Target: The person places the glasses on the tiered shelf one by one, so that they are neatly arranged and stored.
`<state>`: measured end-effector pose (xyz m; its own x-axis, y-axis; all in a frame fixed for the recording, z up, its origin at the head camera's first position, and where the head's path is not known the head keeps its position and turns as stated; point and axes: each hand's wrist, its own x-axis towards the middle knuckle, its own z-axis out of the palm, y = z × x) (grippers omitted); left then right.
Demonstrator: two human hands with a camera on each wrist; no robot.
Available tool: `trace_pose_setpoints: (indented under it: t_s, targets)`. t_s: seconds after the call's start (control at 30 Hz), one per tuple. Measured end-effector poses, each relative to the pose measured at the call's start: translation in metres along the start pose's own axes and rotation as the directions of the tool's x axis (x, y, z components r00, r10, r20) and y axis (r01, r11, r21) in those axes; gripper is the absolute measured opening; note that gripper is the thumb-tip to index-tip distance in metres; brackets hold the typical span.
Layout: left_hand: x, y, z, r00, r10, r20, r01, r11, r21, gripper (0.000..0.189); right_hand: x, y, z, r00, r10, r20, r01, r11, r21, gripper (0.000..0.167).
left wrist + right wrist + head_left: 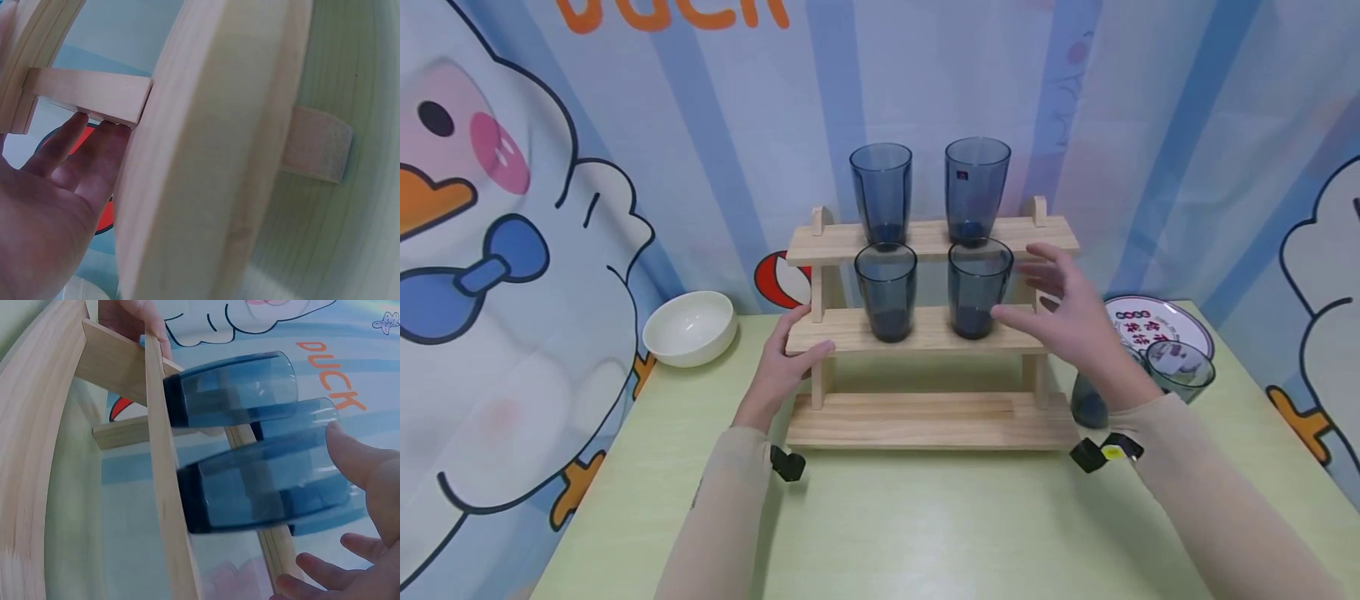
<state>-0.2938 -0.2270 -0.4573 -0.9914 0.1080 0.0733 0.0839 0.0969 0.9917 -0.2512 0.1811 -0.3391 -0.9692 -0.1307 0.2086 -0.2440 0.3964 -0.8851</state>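
A three-tier wooden shelf stands on the table. My left hand grips the left end of its middle tier; in the left wrist view, the fingers reach the upright beneath that tier. Two blue-grey glasses stand upright on the middle tier, a left glass and a right glass. Behind them on the top tier are two more, a left one and one with a small label. My right hand is spread beside the right middle glass, its thumb close to the glass's side.
At the left sits a white bowl. To the right, partly behind my right forearm, are a dark glass, a clearer glass and a plate with red lettering. A printed curtain hangs close behind the shelf.
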Motion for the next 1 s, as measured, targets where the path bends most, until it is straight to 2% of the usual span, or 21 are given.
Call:
trace_pose_setpoints:
  t_s: [0.37,0.57,0.73,1.0]
  targets:
    - [0.000,0.000,0.000,1.000,0.004,-0.005,-0.004,1.000,0.022,0.072,-0.033,0.019,-0.052,0.999,-0.031,-0.020,0.026,0.977,-0.210,0.096]
    - [0.000,-0.002,0.000,1.000,0.001,-0.002,-0.001,1.000,0.021,0.073,-0.051,0.041,-0.078,0.999,0.008,-0.045,-0.020,0.966,-0.259,0.100]
    - [0.002,-0.005,-0.001,1.000,-0.004,-0.002,0.004,1.000,0.028,0.073,-0.064,0.062,-0.097,0.995,0.081,-0.055,-0.094,0.948,-0.304,0.102]
    - [0.003,-0.004,-0.001,1.000,0.001,-0.008,0.000,0.999,0.036,0.074,-0.082,0.087,-0.118,0.996,0.036,-0.087,-0.064,0.937,-0.344,0.105]
